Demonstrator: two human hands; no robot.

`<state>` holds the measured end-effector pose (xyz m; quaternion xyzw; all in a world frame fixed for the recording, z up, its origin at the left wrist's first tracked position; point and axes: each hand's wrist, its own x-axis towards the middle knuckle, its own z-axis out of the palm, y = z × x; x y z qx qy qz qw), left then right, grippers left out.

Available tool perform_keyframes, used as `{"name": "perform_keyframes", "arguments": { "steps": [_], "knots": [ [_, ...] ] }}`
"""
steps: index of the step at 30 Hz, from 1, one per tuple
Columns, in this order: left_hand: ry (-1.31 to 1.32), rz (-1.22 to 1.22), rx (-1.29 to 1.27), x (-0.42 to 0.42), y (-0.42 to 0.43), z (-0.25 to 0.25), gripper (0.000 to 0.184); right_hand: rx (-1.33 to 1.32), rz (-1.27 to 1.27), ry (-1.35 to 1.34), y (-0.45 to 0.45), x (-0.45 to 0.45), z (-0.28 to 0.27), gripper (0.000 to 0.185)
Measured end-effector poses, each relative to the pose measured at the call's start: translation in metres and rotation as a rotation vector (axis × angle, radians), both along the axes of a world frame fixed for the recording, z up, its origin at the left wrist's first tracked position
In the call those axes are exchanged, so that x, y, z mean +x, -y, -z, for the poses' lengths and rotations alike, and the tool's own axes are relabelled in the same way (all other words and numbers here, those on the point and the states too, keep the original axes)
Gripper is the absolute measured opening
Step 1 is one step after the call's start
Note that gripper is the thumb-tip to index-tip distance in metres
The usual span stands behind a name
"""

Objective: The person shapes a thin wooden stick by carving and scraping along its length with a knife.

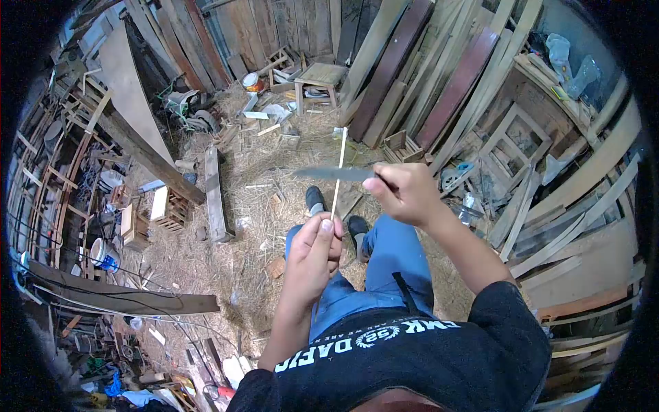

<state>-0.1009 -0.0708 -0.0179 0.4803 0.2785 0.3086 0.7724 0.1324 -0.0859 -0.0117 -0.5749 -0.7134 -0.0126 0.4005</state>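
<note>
Closed around the lower end of a thin pale wooden stick is my left hand, its thumb lying along the wood. The stick points up and away from me, over the floor. My right hand grips a knife by its dark handle, most of which the fingers hide. The knife's grey blade points left and crosses the stick above my left hand. Blade and stick seem to touch, though the blade is a little blurred.
A small wooden stool stands ahead near the back wall. Long boards lean on the right. A wooden post slants on the left, beside a crate and a plank. Straw and shavings cover the floor.
</note>
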Motion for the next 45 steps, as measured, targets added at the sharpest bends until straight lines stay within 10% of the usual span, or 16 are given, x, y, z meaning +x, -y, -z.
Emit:
{"name": "perform_keyframes", "arguments": {
  "steps": [18, 22, 27, 36, 45],
  "knots": [
    [-0.105, -0.124, 0.154, 0.003, 0.01, -0.001, 0.024, 0.128, -0.112, 0.343, 0.004, -0.008, -0.004, 0.054],
    [-0.079, -0.128, 0.278, -0.004, 0.013, 0.009, 0.024, -0.021, 0.402, 0.1, -0.019, 0.036, -0.012, 0.053],
    [-0.148, -0.187, 0.344, -0.003, 0.009, 0.018, 0.025, 0.029, 0.296, -0.229, -0.008, 0.03, -0.013, 0.054],
    [-0.132, -0.206, 0.258, 0.006, 0.01, 0.008, 0.021, 0.04, -0.117, 0.227, 0.007, -0.018, 0.002, 0.056],
    [-0.146, -0.189, 0.269, 0.003, 0.014, 0.005, 0.019, 0.087, 0.105, 0.201, -0.02, 0.012, 0.015, 0.055]
  ]
}}
